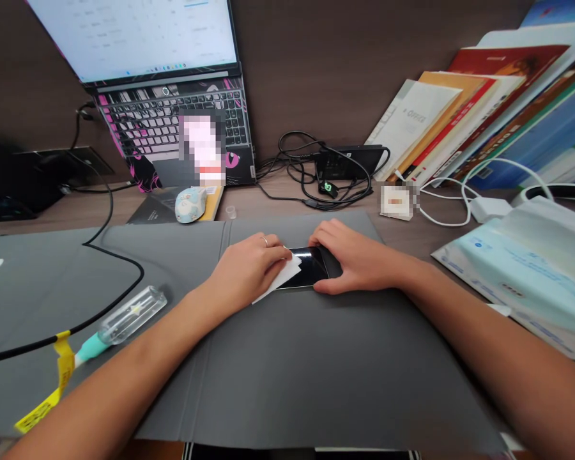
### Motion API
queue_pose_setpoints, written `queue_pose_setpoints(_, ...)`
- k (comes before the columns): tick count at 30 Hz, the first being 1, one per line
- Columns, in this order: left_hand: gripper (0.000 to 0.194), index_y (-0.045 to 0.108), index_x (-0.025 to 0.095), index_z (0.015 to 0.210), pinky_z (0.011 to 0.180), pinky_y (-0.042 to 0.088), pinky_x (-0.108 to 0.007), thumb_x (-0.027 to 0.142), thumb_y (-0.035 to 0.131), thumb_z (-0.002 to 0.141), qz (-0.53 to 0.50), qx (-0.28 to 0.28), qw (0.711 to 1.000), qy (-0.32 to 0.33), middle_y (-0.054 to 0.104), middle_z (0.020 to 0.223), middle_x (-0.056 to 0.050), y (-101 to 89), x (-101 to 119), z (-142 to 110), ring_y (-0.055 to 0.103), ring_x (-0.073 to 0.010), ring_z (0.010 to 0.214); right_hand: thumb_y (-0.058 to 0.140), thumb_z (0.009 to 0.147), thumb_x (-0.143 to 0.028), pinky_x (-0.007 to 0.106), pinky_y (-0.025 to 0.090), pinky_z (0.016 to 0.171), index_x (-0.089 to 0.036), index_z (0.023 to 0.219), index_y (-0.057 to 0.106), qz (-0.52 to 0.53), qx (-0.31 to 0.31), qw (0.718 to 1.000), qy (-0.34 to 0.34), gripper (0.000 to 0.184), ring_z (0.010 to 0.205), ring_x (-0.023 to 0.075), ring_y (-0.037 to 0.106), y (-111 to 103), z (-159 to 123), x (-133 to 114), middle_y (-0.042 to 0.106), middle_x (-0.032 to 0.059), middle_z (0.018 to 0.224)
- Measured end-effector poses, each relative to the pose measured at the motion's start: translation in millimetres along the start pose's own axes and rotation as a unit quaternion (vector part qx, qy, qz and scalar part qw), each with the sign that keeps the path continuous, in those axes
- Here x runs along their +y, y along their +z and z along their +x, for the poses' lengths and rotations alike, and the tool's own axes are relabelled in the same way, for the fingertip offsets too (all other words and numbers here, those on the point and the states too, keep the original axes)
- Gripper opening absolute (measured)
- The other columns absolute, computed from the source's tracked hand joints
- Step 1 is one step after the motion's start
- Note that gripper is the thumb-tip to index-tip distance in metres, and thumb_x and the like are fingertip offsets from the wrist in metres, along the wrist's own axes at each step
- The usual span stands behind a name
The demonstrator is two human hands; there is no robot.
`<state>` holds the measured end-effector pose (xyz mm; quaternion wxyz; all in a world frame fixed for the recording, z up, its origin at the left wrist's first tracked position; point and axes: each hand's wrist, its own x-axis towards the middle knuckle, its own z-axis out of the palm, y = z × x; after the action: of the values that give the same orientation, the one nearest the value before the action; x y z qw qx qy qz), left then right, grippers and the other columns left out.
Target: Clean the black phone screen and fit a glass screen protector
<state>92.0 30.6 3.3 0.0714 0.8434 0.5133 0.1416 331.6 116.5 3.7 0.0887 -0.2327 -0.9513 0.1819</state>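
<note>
A black smartphone [311,265] lies flat, screen up, on a grey desk mat [326,370]. My left hand [249,268], with a ring on one finger, is closed on a white tissue [282,281] and presses it on the phone's left part, which is covered from sight. At the phone's right end, my right hand [352,259] grips its edges between thumb and fingers. A clear spray bottle [133,314] with a mint-green top lies on its side, left of my left forearm.
An open laptop [172,121] stands at the back left, with a mouse [190,204] before it. Tangled black cables and a power adapter [349,161] lie behind the mat. Books [441,128] lean at the back right; a tissue pack [531,255] is on the right. A black cable [124,297] crosses the mat's left.
</note>
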Motion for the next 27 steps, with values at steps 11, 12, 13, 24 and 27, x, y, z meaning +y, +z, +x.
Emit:
queue_pose_setpoints(11, 0.036, 0.063, 0.022, 0.129, 0.094, 0.051, -0.040, 0.023, 0.038, 0.103, 0.005, -0.041, 0.998, 0.052, 0.063, 0.128, -0.009, -4.2, 5.7, 0.9, 0.061, -0.0244, 0.110, 0.075, 0.075, -0.056, 0.044, 0.044, 0.086, -0.018, 0.107, 0.057, -0.013, -0.003, 1.000, -0.004, 0.053, 0.099, 0.0310, 0.050, 0.0, 0.2, 0.5, 0.057, 0.0110, 0.104)
queue_pose_setpoints(12, 0.037, 0.062, 0.022, 0.131, 0.096, 0.051, -0.041, 0.022, 0.038, 0.102, 0.006, -0.043, 0.997, 0.059, 0.062, 0.131, -0.009, -3.5, 6.1, 1.1, 0.060, -0.0247, 0.111, 0.075, 0.075, -0.056, 0.044, 0.044, 0.086, -0.018, 0.106, 0.057, -0.013, -0.002, 1.000, -0.006, 0.052, 0.098, 0.0308, 0.051, 0.1, 0.1, 0.7, 0.057, 0.0108, 0.104)
queue_pose_setpoints(13, 0.038, 0.060, 0.021, 0.133, 0.099, 0.050, -0.043, 0.020, 0.038, 0.101, 0.008, -0.044, 0.997, 0.066, 0.061, 0.135, -0.009, -2.4, 6.4, 1.5, 0.059, -0.0252, 0.114, 0.075, 0.075, -0.055, 0.044, 0.044, 0.086, -0.018, 0.106, 0.057, -0.013, -0.001, 1.000, -0.007, 0.051, 0.098, 0.0307, 0.051, 0.2, 0.1, 0.8, 0.057, 0.0107, 0.104)
queue_pose_setpoints(24, 0.050, 0.046, 0.018, 0.148, 0.120, 0.034, -0.050, 0.029, 0.041, 0.100, -0.023, -0.054, 0.993, 0.104, 0.047, 0.153, -0.010, 8.5, 19.2, 3.2, 0.041, -0.0294, 0.140, 0.072, 0.076, -0.055, 0.043, 0.041, 0.083, -0.018, 0.092, 0.055, -0.024, -0.007, 1.000, -0.014, 0.044, 0.093, 0.0294, 0.049, -1.9, 2.1, -3.1, 0.055, 0.0100, 0.096)
queue_pose_setpoints(27, 0.049, 0.049, 0.020, 0.145, 0.120, 0.032, -0.050, 0.027, 0.044, 0.097, -0.039, -0.065, 0.989, 0.127, 0.050, 0.150, -0.009, 5.5, 22.5, 2.0, 0.042, -0.0293, 0.138, 0.071, 0.077, -0.054, 0.042, 0.041, 0.082, -0.019, 0.090, 0.054, -0.027, -0.010, 1.000, -0.012, 0.041, 0.091, 0.0288, 0.049, -2.5, 2.3, -3.3, 0.055, 0.0096, 0.095)
